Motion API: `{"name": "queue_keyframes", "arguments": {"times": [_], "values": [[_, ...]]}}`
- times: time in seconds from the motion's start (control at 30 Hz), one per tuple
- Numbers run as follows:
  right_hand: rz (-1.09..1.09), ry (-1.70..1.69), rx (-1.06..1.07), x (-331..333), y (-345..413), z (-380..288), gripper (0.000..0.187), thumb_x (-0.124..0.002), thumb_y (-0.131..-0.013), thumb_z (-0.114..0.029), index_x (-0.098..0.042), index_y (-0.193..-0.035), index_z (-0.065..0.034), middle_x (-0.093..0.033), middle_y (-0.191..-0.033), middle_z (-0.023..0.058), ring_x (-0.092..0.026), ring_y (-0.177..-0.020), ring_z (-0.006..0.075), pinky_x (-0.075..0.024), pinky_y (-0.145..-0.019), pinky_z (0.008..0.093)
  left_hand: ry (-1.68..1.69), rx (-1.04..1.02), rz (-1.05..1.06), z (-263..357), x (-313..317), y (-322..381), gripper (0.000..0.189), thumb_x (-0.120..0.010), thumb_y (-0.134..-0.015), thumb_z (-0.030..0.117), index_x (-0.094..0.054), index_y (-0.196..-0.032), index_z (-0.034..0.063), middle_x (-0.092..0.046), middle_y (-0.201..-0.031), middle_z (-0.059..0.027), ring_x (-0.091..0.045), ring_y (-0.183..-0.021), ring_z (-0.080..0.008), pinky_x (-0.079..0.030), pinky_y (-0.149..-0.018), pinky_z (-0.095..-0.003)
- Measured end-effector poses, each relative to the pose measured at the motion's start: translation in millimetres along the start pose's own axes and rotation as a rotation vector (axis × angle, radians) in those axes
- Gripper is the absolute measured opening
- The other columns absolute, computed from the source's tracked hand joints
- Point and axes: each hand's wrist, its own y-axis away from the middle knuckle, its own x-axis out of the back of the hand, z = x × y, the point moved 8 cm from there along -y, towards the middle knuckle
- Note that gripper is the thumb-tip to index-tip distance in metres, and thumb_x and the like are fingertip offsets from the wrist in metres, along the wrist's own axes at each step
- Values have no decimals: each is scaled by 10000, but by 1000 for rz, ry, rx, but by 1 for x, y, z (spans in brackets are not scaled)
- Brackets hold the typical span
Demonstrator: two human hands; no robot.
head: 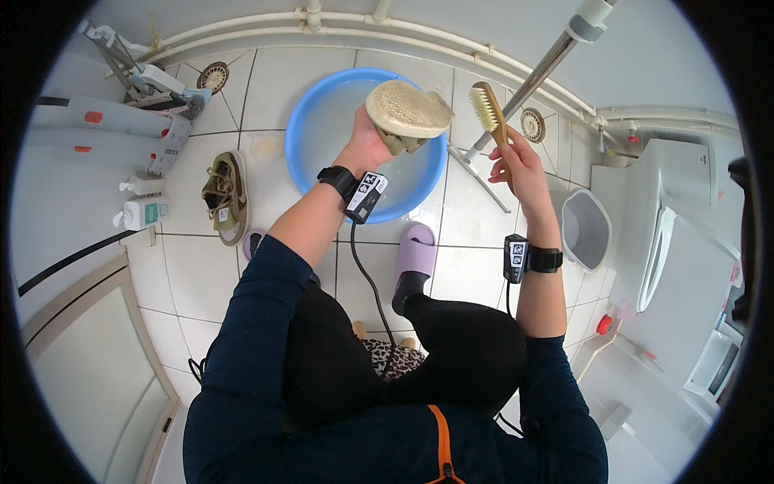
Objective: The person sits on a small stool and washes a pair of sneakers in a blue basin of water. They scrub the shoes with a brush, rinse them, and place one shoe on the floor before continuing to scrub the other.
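My left hand (366,140) grips a shoe (410,110) over a blue plastic basin (294,158). The shoe's pale textured sole faces up, and part of its olive upper shows underneath. In the basin is cloudy water (323,142). To the right, my right hand (519,158) holds a wooden-handled scrubbing brush (497,116) by its handle. Its pale bristles face left, towards the shoe but apart from it. A second olive shoe (225,196) rests on the floor tiles left of the basin.
A squeegee's metal pole (547,59) leans right of the basin, its blade on the tiled floor (465,275). A grey bin (585,227) stands beside a white washing machine (683,254). Pump bottles (142,212) stand at left. Pipes (387,27) run along the far wall, near a floor drain (213,77).
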Motion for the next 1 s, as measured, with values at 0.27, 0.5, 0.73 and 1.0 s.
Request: {"name": "queue_keyframes", "arguments": {"times": [0.27,0.5,0.73,1.0], "values": [[64,166,52,19,11,-43,417,-478,-1015,-139,-489,-1429,-95,-611,-894,20,-513,-625,47,-408,-503,188,-226,42,2,7,-45,26,332,-682,-913,181,-595,-1202,45,-630,-1184,-111,-625,-1080,-234,-521,-937,-359],[58,74,155,10,51,-148,453,-494,-995,-185,-480,-1434,-74,-622,-903,19,-513,-635,54,-392,-505,195,-558,-241,195,55,-94,85,327,-713,-886,155,-616,-1164,13,-649,-1126,-91,-633,-1027,-200,-527,-882,-327],[121,-136,324,-45,80,-170,446,-538,-988,-191,-490,-1412,-60,-632,-874,38,-530,-662,82,-445,-589,234,-519,-413,171,55,-148,139,412,-743,-891,207,-597,-1198,-26,-640,-1157,-114,-629,-1031,-217,-522,-885,-337],[330,-3,543,-46,82,-161,685,-783,-818,-353,-515,-1389,-86,-649,-976,91,-621,-850,181,-509,-783,305,-691,-574,343,17,-149,184,498,-779,-865,327,-600,-1157,-35,-631,-1113,-89,-601,-981,-166,-489,-849,-303]]}}
